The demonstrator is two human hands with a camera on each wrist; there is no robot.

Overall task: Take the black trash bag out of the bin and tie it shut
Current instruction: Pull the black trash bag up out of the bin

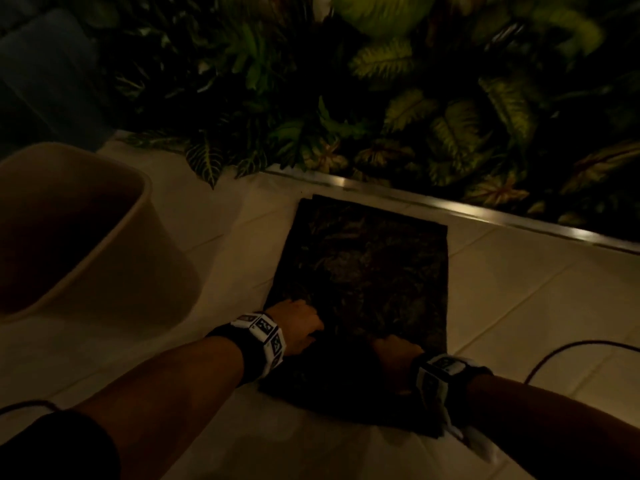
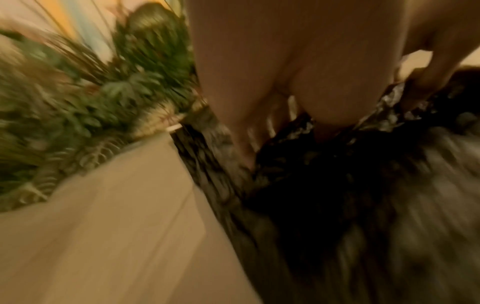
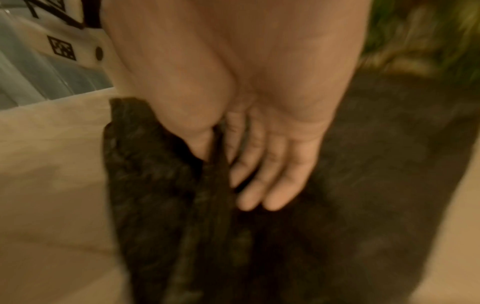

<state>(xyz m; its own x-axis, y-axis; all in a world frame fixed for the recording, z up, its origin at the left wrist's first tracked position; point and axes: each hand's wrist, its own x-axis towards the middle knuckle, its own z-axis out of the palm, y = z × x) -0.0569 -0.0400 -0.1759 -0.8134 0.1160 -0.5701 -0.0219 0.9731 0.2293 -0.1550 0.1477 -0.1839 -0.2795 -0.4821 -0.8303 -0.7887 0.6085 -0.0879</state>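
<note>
Floor tiles [image 1: 519,306] bear black bag [image 1: 367,258]; wrist views show left hand [image 2: 259,82] and right hand [image 3: 246,102] grips pinching it.

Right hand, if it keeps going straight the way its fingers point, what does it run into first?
Probably just more of the black trash bag, lying flat on the floor ahead of the right hand. Beyond the bag comes the metal floor strip, then the plants.

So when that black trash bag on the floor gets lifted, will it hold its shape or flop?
Probably flop: the black trash bag lies flat and crinkled on the tiled floor. It looks empty, so likely light. The right hand pinches only thin film.
</note>
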